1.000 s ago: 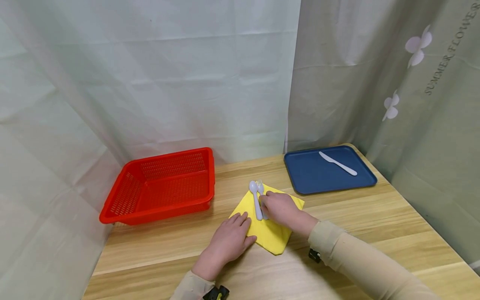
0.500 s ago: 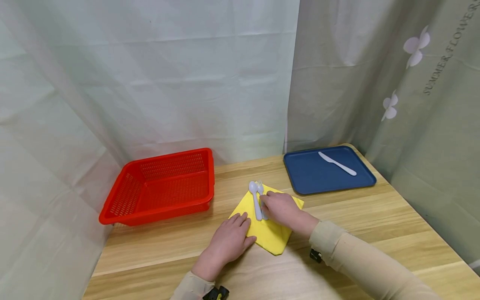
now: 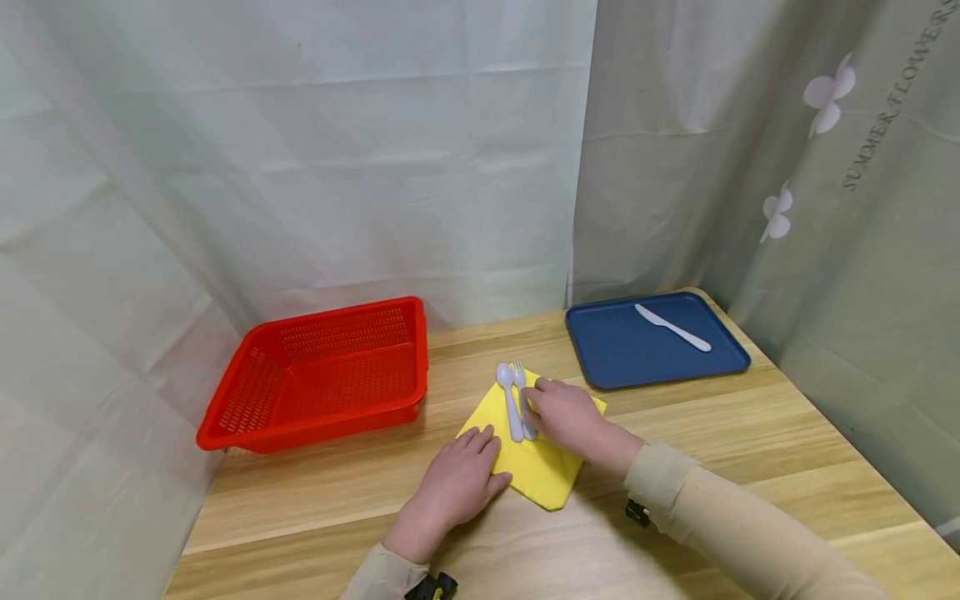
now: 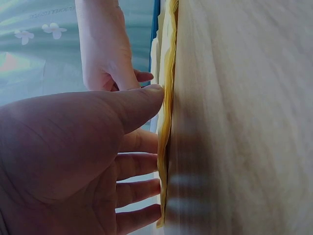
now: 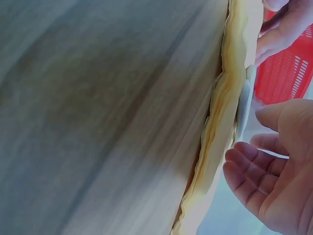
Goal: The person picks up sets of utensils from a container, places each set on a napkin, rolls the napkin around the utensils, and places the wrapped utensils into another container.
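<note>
While the fingers of the right hand hung loosely bent, apparently released from the fork, the left hand lay straight-fingered on the napkin. The fork lay beside the spoon on it; knife on tray. Step judged: aligning cutlery; next called for clean withdrawal. Versus half a second earlier, more fork handle showed.

Under the right hand the napkin is plain yellow; just left of it, spoon and fork are pale lilac-grey. Ahead and rightward, the tray is dark blue, its knife whitish; leftward, the basket is slotted red. Brown grain streaks the pale table around; beyond, pinkish-white flowers mark the greenish-grey curtain.
</note>
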The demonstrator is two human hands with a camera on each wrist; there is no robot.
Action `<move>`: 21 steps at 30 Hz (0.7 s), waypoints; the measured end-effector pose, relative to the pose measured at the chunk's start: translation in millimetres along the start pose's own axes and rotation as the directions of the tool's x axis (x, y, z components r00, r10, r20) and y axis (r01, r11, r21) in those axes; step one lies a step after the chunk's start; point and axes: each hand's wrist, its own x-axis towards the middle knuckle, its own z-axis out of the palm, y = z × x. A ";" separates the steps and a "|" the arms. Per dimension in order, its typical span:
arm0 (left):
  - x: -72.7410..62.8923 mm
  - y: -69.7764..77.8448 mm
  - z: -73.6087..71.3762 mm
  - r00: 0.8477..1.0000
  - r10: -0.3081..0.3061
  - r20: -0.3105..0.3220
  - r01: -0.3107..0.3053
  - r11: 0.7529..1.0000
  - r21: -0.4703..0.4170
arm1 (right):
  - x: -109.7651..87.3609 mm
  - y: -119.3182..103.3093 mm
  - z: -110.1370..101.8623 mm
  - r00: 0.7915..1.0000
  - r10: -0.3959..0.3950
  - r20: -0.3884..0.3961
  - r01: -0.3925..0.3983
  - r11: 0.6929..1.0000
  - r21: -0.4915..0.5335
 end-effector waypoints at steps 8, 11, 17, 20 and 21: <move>-0.2 -0.3 0.9 1.000 0.004 -0.008 -0.004 1.000 0.009 | -4.5 3.7 -1.3 1.000 0.012 -0.019 -0.012 1.000 0.017; -0.2 0.0 1.0 1.000 0.002 -0.006 -0.002 1.000 0.007 | -6.4 6.0 -2.4 1.000 0.009 -0.027 -0.008 1.000 0.027; -0.1 -0.3 1.6 1.000 0.003 -0.013 -0.003 1.000 0.014 | -10.2 11.4 -4.3 0.999 -0.023 -0.033 0.025 0.999 0.043; -0.1 -0.2 1.4 1.000 0.003 -0.014 -0.003 1.000 0.014 | -12.1 14.8 -4.7 0.998 -0.046 -0.045 0.048 0.998 0.045; 0.1 -0.1 1.3 1.000 0.001 -0.012 -0.001 1.000 0.012 | -12.9 16.1 -4.1 0.997 -0.055 -0.053 0.057 0.998 0.038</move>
